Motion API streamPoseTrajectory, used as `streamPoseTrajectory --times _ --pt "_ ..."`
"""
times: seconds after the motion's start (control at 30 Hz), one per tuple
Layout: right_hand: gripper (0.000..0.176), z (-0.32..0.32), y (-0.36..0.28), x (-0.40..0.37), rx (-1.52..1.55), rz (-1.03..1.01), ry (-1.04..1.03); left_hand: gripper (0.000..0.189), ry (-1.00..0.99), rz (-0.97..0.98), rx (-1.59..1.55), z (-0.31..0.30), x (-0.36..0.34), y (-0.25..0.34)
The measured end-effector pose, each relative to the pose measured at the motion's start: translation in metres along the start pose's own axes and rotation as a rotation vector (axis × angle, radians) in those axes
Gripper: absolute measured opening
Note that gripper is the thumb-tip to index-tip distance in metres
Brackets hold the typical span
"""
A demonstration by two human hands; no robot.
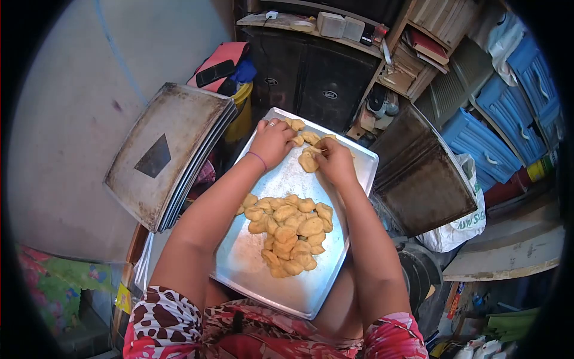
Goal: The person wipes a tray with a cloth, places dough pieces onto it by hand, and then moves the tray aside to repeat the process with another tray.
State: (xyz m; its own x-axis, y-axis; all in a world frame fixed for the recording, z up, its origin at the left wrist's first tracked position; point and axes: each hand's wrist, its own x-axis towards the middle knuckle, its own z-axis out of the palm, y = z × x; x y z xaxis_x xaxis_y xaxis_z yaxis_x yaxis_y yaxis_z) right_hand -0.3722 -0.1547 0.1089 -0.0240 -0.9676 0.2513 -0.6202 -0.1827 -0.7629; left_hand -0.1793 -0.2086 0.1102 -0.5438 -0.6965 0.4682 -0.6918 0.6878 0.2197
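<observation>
Head view. Metal tray [293,302] lies across the person's lap, its far end angled slightly to the right. A heap of lumpy, yellow-brown dough pieces [286,233] sits on the near half of the tray, pieces piled on and against each other. A second, smaller group of pieces [310,137] lies at the far end, near both hands. Pale residue visible on the tray surface between the two groups.

Left hand [272,142]: at the far left part of the tray, palm down, fingers bent over the small group and touching pieces there; ring on one finger, thin purple band at the wrist. Whether the fingertips are closed on a piece: cannot tell.

Right hand [333,160]: at the far right part of the tray, thumb and fingers drawn together at a dough lump [308,160], in contact with its right side. Firmness of grip: cannot tell.

Surroundings: stack of stained metal sheets [170,152] to the left of the tray, dark phone [215,73] on a pink item behind it. Another stained sheet [418,170] leans to the right, blue drawers [484,140] beyond it. Black speakers [329,78] stand past the far edge.
</observation>
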Motion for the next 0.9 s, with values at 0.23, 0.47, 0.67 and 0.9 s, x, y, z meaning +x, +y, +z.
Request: streamPoseTrajectory --times 0.23,0.47,0.67,0.9 --pt "0.025 -0.014 -0.034 -0.026 -0.148 -0.124 0.013 0.028 0.017 0.034 -0.004 -0.004 0.009 0.006" --pt "0.022 -0.024 -0.006 -0.025 -0.346 -0.118 -0.324 0.026 -0.16 0.183 -0.075 0.003 0.012 0.015" --pt "0.011 -0.026 0.003 -0.023 -0.205 -0.083 0.114 0.026 -0.084 0.043 -0.189 0.001 0.023 0.004" --pt "0.016 -0.02 0.008 -0.018 -0.225 -0.144 0.057 0.028 -0.114 0.095 -0.027 0.011 0.044 0.001"
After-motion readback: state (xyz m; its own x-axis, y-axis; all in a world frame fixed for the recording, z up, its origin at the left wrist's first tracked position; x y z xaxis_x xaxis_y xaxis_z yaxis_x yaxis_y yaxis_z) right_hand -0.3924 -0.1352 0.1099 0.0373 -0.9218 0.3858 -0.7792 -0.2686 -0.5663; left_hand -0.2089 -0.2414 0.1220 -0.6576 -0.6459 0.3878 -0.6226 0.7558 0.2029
